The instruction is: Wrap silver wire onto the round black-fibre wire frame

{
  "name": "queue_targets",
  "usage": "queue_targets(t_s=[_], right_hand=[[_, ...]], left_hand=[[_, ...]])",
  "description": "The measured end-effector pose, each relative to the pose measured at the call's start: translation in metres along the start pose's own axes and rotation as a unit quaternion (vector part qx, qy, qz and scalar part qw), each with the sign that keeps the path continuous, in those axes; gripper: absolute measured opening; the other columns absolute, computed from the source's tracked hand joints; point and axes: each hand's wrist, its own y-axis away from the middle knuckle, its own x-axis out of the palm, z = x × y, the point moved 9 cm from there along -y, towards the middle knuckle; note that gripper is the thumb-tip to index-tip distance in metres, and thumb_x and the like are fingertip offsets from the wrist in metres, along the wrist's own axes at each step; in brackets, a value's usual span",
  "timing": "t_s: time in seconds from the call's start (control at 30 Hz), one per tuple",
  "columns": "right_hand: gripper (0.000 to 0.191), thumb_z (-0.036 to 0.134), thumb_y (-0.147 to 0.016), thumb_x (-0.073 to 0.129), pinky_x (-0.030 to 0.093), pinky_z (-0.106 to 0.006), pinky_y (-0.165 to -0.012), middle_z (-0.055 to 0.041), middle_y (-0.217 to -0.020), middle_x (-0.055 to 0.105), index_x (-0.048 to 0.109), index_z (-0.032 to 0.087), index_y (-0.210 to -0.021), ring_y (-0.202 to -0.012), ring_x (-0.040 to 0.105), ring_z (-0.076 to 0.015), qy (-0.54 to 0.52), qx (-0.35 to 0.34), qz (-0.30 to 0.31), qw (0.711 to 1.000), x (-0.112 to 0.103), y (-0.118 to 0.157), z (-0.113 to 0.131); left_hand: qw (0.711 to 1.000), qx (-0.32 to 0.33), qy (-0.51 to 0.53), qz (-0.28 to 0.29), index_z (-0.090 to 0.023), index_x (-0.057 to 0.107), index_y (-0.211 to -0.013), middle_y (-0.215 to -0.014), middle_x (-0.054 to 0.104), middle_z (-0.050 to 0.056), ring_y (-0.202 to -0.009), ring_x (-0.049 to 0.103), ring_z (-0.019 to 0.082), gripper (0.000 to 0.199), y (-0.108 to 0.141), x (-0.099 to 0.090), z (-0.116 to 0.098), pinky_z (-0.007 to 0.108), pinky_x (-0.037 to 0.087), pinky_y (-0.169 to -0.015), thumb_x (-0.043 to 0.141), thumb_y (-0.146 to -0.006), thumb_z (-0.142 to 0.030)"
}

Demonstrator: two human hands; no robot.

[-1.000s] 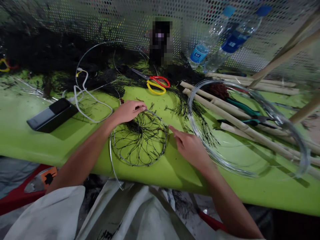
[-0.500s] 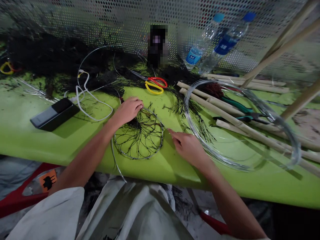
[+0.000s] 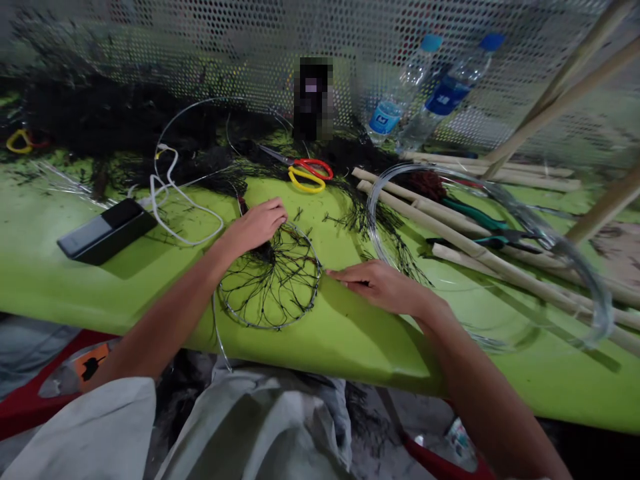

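Note:
A wire ring [image 3: 280, 327] strung with knotted black netting [image 3: 273, 267] lies on the green table [image 3: 350, 347]. My left hand [image 3: 257, 227] is closed at the ring's upper left edge, its fingertips pressed together on the wire. To the right of the ring, my right hand [image 3: 377, 283] has its index finger stretched toward the rim, with the other fingers curled; its fingertip is very near the rim, and whether it touches cannot be told. A loose wire end hangs from the ring's left side over the table's front edge.
Scissors [image 3: 307, 175] lie beyond the ring. A black power bank [image 3: 107, 230] with a white cable [image 3: 193, 207] is at left. Coiled wire [image 3: 375, 213], bamboo sticks [image 3: 450, 217] and green-handled pliers [image 3: 473, 213] are at right. Two bottles [image 3: 385, 117] [image 3: 447, 93] lean against the perforated panel.
The ring has shifted slightly left and toward me, its loose wire end too. My right hand has moved left, and its forearm has swung outward. My left hand stays at the ring's upper edge.

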Motion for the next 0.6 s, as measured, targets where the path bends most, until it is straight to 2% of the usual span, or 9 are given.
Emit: queue_targets(t_s=[0.13, 0.3, 0.43, 0.53, 0.57, 0.6], right_hand=[[0.039, 0.018, -0.102, 0.047, 0.052, -0.028, -0.091, -0.008, -0.125, 0.075, 0.069, 0.019, -0.133, -0.106, 0.074, -0.0201, 0.042, -0.014, -0.007, 0.999, 0.008, -0.002, 0.01], [0.039, 0.021, -0.104, 0.043, 0.047, -0.028, -0.074, -0.0091, -0.102, 0.078, 0.07, 0.015, -0.131, -0.084, 0.072, -0.0188, 0.139, 0.028, -0.049, 0.989, 0.012, -0.001, 0.021], [0.032, 0.029, -0.104, 0.047, 0.045, -0.032, -0.08, -0.0108, -0.1, 0.073, 0.075, 0.017, -0.118, -0.091, 0.067, -0.0222, 0.243, 0.07, -0.11, 0.961, 0.0, 0.007, 0.035], [0.03, 0.031, -0.105, 0.048, 0.044, -0.038, -0.084, -0.0151, -0.108, 0.071, 0.072, 0.017, -0.114, -0.101, 0.063, -0.0269, 0.278, 0.089, -0.223, 0.93, 0.0, 0.02, 0.073], [0.029, 0.032, -0.105, 0.048, 0.044, -0.039, -0.082, -0.0146, -0.109, 0.071, 0.072, 0.018, -0.112, -0.1, 0.062, -0.027, 0.261, 0.071, -0.255, 0.928, 0.009, 0.023, 0.093], [0.027, 0.034, -0.103, 0.05, 0.044, -0.038, -0.077, -0.0116, -0.099, 0.072, 0.072, 0.019, -0.1, -0.093, 0.062, -0.0257, 0.224, 0.037, -0.277, 0.934, 0.023, 0.024, 0.115]], left_hand=[[1.0, 0.004, -0.004, 0.004, -0.015, 0.067, -0.105, -0.11, 0.06, 0.01, -0.097, 0.062, 0.021, 0.027, -0.002, 0.003, 0.001, 0.035, 0.048, -0.096, 0.041, -0.104, -0.023], [1.0, 0.011, -0.013, 0.009, -0.016, 0.068, -0.106, -0.11, 0.06, 0.01, -0.098, 0.062, 0.022, 0.031, -0.003, 0.003, 0.004, 0.036, 0.048, -0.096, 0.038, -0.105, -0.026], [0.999, 0.03, -0.014, 0.015, -0.017, 0.068, -0.106, -0.109, 0.061, 0.009, -0.1, 0.062, 0.023, 0.032, -0.003, 0.003, 0.005, 0.036, 0.048, -0.097, 0.038, -0.105, -0.028], [0.999, 0.041, -0.015, 0.014, -0.016, 0.069, -0.105, -0.107, 0.062, 0.01, -0.1, 0.062, 0.023, 0.033, -0.004, 0.002, 0.005, 0.037, 0.048, -0.097, 0.038, -0.104, -0.028], [0.999, 0.042, -0.016, 0.012, -0.016, 0.069, -0.106, -0.107, 0.062, 0.01, -0.099, 0.062, 0.024, 0.033, -0.004, 0.002, 0.005, 0.037, 0.047, -0.097, 0.039, -0.104, -0.028], [0.999, 0.042, -0.017, 0.011, -0.016, 0.069, -0.106, -0.107, 0.062, 0.01, -0.099, 0.061, 0.024, 0.033, -0.004, 0.002, 0.005, 0.038, 0.047, -0.098, 0.039, -0.104, -0.028]])
